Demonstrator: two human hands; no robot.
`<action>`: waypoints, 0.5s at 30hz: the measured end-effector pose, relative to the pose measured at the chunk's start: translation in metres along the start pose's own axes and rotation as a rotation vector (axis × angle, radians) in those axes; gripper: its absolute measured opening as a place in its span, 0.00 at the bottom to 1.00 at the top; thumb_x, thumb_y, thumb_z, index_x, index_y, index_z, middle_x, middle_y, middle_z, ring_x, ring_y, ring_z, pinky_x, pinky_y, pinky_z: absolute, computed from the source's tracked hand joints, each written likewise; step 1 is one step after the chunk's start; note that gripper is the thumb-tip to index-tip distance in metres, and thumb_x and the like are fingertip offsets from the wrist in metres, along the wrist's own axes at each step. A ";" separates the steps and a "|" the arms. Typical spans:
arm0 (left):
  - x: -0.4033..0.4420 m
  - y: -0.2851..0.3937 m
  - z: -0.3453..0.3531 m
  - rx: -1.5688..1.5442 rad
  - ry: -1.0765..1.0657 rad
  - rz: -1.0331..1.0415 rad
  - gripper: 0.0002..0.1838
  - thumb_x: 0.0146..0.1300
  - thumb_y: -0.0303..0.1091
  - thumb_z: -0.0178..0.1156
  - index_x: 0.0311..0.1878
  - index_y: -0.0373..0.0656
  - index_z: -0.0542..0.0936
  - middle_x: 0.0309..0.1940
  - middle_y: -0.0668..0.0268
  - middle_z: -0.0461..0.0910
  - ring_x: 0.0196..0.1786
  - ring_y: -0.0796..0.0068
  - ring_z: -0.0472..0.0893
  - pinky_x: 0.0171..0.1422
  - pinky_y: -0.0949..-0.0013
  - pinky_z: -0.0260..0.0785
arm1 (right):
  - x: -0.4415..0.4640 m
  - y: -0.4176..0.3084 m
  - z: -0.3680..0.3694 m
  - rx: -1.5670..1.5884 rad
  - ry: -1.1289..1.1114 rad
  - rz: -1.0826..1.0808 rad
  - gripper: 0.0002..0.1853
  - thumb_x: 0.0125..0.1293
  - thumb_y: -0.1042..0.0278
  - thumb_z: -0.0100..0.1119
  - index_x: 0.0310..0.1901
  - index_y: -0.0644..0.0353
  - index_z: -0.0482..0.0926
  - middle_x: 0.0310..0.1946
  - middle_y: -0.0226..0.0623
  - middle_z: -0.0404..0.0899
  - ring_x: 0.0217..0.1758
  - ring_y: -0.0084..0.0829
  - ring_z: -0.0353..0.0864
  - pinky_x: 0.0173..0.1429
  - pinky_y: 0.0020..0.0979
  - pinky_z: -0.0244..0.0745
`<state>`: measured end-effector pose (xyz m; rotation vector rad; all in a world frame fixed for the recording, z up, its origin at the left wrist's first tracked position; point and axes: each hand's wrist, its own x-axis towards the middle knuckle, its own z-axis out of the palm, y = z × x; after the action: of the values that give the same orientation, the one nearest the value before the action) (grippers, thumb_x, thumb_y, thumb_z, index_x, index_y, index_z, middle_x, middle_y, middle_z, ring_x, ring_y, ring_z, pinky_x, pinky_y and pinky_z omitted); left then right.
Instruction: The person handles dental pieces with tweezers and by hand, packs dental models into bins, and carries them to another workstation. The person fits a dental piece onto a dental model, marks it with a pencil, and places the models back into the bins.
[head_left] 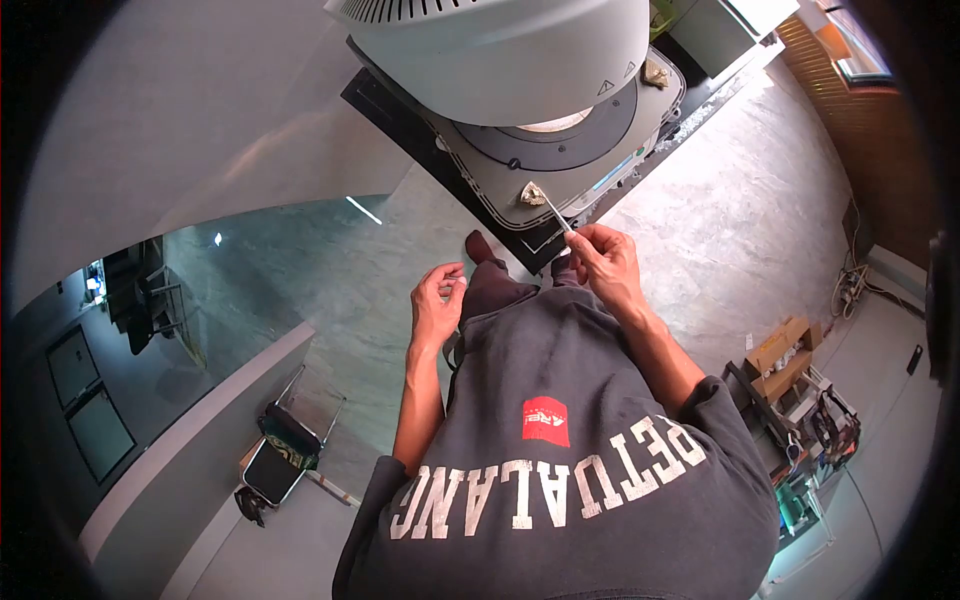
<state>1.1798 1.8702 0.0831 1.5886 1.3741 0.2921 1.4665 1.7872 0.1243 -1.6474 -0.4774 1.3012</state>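
Observation:
My right hand [606, 266] pinches a slim silvery tool [556, 214], which may be tweezers; its exact kind is too small to tell. The tool's tip meets a small tan, jagged piece [532, 194] at the front corner of the grey machine base [485, 187]. Whether the tip grips that piece or only touches it, I cannot tell. Over the base hangs a big white rounded hood [500, 60], above a dark round plate [600, 145] with a pale disc [560, 123]. My left hand [437, 300] hovers by my lap, fingers loosely bent, holding nothing visible.
Another tan piece [655, 73] rests at the base's far right corner. The machine stands on a black-edged surface [385, 125] close before my knees. A chair [275, 470] is at lower left beside a low partition [200, 430]. Cardboard boxes [780, 350] and cables lie at right.

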 end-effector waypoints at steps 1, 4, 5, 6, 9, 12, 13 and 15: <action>0.000 0.000 0.000 -0.001 -0.005 -0.004 0.15 0.70 0.30 0.65 0.57 0.38 0.84 0.48 0.59 0.87 0.46 0.70 0.86 0.51 0.66 0.79 | 0.000 0.001 0.000 0.010 -0.002 0.002 0.15 0.74 0.59 0.66 0.37 0.66 0.85 0.19 0.29 0.79 0.19 0.18 0.76 0.24 0.24 0.70; 0.001 -0.001 0.001 -0.002 -0.006 -0.002 0.14 0.70 0.30 0.65 0.57 0.38 0.84 0.48 0.59 0.87 0.46 0.71 0.86 0.51 0.67 0.79 | 0.000 0.002 -0.001 0.001 -0.005 -0.007 0.15 0.74 0.60 0.65 0.37 0.66 0.85 0.19 0.29 0.80 0.19 0.18 0.77 0.24 0.24 0.70; 0.001 -0.001 0.001 0.001 -0.002 0.004 0.15 0.70 0.30 0.65 0.57 0.38 0.84 0.47 0.58 0.87 0.46 0.69 0.86 0.51 0.65 0.80 | 0.000 0.002 -0.001 -0.009 -0.006 -0.013 0.15 0.74 0.60 0.65 0.37 0.66 0.85 0.19 0.29 0.80 0.19 0.18 0.77 0.24 0.24 0.70; 0.001 0.000 0.001 0.005 0.002 0.010 0.15 0.69 0.30 0.65 0.56 0.37 0.84 0.47 0.57 0.87 0.45 0.68 0.87 0.51 0.64 0.80 | 0.000 0.001 0.000 -0.010 0.005 -0.023 0.15 0.74 0.60 0.65 0.37 0.66 0.85 0.19 0.29 0.80 0.19 0.18 0.77 0.24 0.24 0.70; 0.001 0.000 0.002 0.004 0.006 0.019 0.15 0.68 0.30 0.64 0.56 0.37 0.84 0.47 0.56 0.87 0.44 0.66 0.87 0.50 0.63 0.81 | 0.000 0.000 -0.001 -0.019 0.020 -0.043 0.15 0.74 0.60 0.65 0.37 0.66 0.85 0.19 0.29 0.80 0.19 0.19 0.77 0.23 0.24 0.71; 0.002 0.001 0.002 -0.003 0.006 0.016 0.15 0.69 0.30 0.64 0.56 0.37 0.84 0.47 0.56 0.87 0.44 0.66 0.87 0.50 0.63 0.81 | 0.001 0.001 -0.002 -0.042 0.017 -0.049 0.15 0.74 0.60 0.65 0.37 0.67 0.85 0.19 0.30 0.80 0.18 0.19 0.77 0.23 0.25 0.70; 0.003 0.002 0.002 -0.006 0.005 0.014 0.14 0.69 0.30 0.64 0.56 0.37 0.84 0.47 0.56 0.87 0.44 0.66 0.87 0.50 0.63 0.81 | 0.002 0.000 -0.002 -0.054 0.032 -0.054 0.15 0.74 0.60 0.65 0.38 0.67 0.85 0.18 0.30 0.80 0.18 0.19 0.77 0.23 0.25 0.70; 0.003 0.003 0.002 -0.005 0.007 0.012 0.14 0.68 0.30 0.64 0.56 0.37 0.84 0.47 0.57 0.87 0.44 0.66 0.87 0.50 0.63 0.81 | 0.003 0.000 -0.001 -0.072 0.043 -0.064 0.15 0.74 0.61 0.66 0.37 0.67 0.86 0.18 0.30 0.80 0.18 0.18 0.77 0.22 0.24 0.70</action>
<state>1.1839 1.8723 0.0832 1.5930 1.3689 0.3087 1.4685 1.7888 0.1227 -1.7021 -0.5525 1.2117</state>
